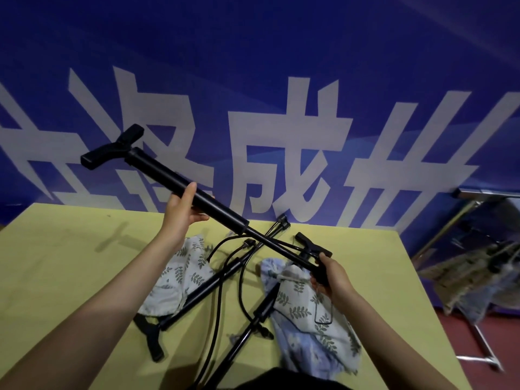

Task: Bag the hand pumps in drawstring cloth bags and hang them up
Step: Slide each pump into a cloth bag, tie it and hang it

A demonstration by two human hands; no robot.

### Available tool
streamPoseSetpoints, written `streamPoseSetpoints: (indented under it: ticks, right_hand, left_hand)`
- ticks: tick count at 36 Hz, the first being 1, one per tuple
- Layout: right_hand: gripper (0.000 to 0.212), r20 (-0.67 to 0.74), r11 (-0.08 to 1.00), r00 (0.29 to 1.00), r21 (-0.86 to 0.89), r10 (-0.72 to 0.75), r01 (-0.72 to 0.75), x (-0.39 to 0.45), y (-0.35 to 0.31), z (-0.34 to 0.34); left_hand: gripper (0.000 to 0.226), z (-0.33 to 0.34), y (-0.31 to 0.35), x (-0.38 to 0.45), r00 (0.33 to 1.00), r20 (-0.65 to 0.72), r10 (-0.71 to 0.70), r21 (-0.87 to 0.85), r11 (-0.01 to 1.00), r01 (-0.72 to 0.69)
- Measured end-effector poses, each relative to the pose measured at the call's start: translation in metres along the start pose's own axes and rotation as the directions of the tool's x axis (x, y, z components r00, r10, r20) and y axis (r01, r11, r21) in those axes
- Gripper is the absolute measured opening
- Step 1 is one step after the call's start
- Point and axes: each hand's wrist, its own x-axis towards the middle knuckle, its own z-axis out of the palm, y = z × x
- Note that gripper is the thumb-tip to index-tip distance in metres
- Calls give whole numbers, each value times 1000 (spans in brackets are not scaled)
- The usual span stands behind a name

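I hold a black hand pump point(157, 170) in the air above the yellow table point(70, 263), slanted from upper left to lower right. My left hand point(183, 209) grips its thick barrel near the middle. My right hand point(329, 277) grips the thin lower end, with a wire foot piece hanging below it. The pump's T-handle points up at the left. Two more black pumps point(197, 294) point(253, 319) with hoses lie on the table. A leaf-print cloth bag point(180, 271) lies under the left one. Another leaf-print bag point(304, 311) lies on the right.
A blue banner point(281, 80) with large white characters hangs behind the table. At the right, a metal rack point(464, 220) holds several filled cloth bags point(478, 277) over a red floor. A dark shape sits at the table's near edge.
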Motion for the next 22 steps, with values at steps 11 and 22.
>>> streamPoseSetpoints:
  ticks: [11, 22]
  right_hand:
    - [33, 74, 995, 996, 89, -40, 33, -9, 4, 18]
    - [27, 145, 984, 982, 145, -122, 101, -19, -2, 44]
  left_hand:
    - [15, 16, -7, -7, 994, 109, -26, 40, 999, 21]
    - [16, 32, -18, -21, 992, 122, -24, 41, 999, 19]
